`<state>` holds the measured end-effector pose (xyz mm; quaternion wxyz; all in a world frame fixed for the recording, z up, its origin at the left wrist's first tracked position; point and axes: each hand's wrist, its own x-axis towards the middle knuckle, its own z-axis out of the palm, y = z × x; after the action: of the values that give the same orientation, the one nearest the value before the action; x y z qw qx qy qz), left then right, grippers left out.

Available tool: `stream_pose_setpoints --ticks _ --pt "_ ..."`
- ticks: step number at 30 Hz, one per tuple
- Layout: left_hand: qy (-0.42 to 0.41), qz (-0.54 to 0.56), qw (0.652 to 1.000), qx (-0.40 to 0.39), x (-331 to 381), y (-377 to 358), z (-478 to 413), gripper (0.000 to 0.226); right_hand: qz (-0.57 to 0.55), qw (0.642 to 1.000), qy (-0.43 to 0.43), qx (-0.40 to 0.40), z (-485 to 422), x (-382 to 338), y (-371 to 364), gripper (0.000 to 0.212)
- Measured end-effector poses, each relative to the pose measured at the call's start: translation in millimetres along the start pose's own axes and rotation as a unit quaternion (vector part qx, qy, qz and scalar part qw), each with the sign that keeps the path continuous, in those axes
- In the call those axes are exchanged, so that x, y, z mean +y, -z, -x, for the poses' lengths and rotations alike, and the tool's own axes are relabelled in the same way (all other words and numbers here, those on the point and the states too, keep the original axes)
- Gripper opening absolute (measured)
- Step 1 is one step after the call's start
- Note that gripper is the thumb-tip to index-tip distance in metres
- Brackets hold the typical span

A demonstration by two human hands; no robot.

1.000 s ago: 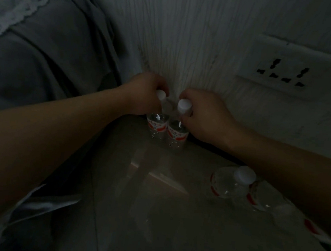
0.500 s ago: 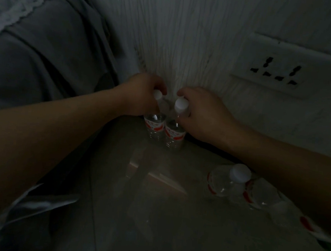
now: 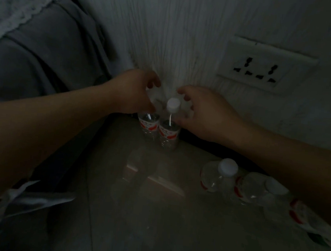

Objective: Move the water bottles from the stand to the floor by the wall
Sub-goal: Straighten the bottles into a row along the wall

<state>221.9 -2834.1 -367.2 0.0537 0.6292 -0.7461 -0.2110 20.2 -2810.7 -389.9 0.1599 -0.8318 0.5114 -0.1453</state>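
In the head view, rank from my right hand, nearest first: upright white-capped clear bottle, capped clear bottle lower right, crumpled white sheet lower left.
1. Upright white-capped clear bottle, beside the thumb of the right hand.
2. Capped clear bottle, lower right.
3. Crumpled white sheet, lower left.

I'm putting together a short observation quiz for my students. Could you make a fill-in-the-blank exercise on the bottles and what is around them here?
1. The bottle by the right hand stands ____ on the floor.
2. Its cap is ____ in colour.
3. Its label is white and ____.
4. The socket is nearer the ____ hand.

Missing words: upright; white; red; right.
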Motion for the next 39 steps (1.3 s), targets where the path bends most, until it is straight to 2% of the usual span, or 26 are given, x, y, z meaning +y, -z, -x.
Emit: stream_pose_setpoints --ticks 5,9,17,23,27,32,39 --pt "-0.031 -0.010 0.999 0.023 12 4 11 0.070 0.008 1.000 0.002 -0.015 16 4 12 0.069" --pt "-0.046 -0.012 0.998 0.030 29 4 22 0.073 0.007 1.000 -0.004 -0.023 29 6 25 0.065" --pt "-0.088 0.017 0.996 -0.007 68 -4 39 0.074 0.027 0.999 -0.027 -0.035 57 24 46 0.064" --pt "-0.124 0.049 0.989 -0.066 95 -20 47 0.075 0.038 0.996 -0.064 -0.054 85 49 61 0.073" --pt "-0.152 0.049 0.983 -0.096 109 -36 49 0.072 0.041 0.994 -0.080 -0.067 107 62 68 0.070" --pt "-0.184 0.016 0.975 -0.124 131 -58 48 0.064 0.027 0.990 -0.088 -0.107 131 73 76 0.065" --pt "-0.196 -0.032 0.975 -0.097 138 -79 52 0.039 0.040 0.984 -0.062 -0.159 155 77 74 0.055"
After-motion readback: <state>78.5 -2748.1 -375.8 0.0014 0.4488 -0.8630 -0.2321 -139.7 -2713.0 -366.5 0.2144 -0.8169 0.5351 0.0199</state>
